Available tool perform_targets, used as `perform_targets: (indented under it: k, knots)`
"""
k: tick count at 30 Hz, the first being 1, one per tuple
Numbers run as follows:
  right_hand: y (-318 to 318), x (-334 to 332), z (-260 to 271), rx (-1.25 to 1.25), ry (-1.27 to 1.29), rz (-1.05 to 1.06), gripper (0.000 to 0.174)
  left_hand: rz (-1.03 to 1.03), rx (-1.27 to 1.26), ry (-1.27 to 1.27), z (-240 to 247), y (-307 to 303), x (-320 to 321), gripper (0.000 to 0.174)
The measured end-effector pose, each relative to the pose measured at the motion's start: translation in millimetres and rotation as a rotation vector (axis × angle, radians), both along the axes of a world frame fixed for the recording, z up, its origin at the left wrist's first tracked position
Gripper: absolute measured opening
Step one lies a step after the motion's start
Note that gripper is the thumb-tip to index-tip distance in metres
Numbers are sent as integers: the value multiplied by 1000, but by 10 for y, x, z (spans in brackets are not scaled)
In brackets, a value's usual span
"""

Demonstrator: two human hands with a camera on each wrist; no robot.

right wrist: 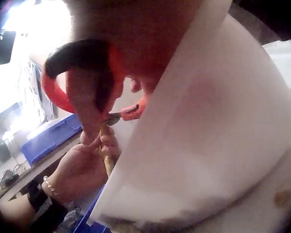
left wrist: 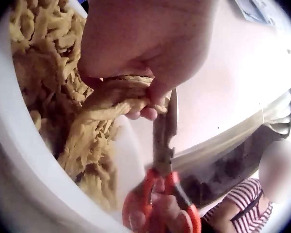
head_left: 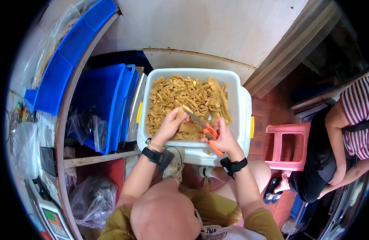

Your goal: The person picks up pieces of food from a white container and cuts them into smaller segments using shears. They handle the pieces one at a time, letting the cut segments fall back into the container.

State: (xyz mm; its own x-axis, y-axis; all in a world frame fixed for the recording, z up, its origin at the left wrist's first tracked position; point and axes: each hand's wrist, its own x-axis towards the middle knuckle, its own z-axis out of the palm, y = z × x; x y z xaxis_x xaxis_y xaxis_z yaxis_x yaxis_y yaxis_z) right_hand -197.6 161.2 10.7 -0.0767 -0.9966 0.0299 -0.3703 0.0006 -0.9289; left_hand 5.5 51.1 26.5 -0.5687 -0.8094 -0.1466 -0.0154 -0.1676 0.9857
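Note:
Over a white tub (head_left: 237, 80) of brownish-yellow strips (head_left: 176, 92), the left hand (head_left: 172, 122) pinches one piece (head_left: 187, 108). In the left wrist view that piece (left wrist: 116, 99) looks long and folded, held between the thumb and fingers of the left hand (left wrist: 150, 43). The right hand (head_left: 224, 138) grips orange-handled scissors (head_left: 210, 132), fingers through the loops. Their blades (left wrist: 165, 131) lie at the end of the piece beside the left fingertips. In the right wrist view, the right hand (right wrist: 87, 92) partly hides the blades, and the left hand (right wrist: 82, 167) is beyond them.
Blue bins (head_left: 100, 100) stand on shelving at the left, with plastic bags (head_left: 92, 200) below. A pink stool (head_left: 286, 146) is right of the tub, and a person in a striped top (head_left: 358, 116) sits beyond it. A scale (head_left: 52, 218) is at the lower left.

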Motion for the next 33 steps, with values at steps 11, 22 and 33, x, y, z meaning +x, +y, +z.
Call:
perform_targets:
  k: [11, 22, 33]
  knots:
    - [98, -84, 560, 133, 430, -1, 68, -235, -45, -140, 339, -86, -18, 22]
    - [193, -107, 591, 116, 330, -57, 61, -295, -89, -109, 299, -218, -143, 21]
    - [194, -101, 577, 155, 466, -150, 61, -382, -176, -169, 294, -248, -329, 22]
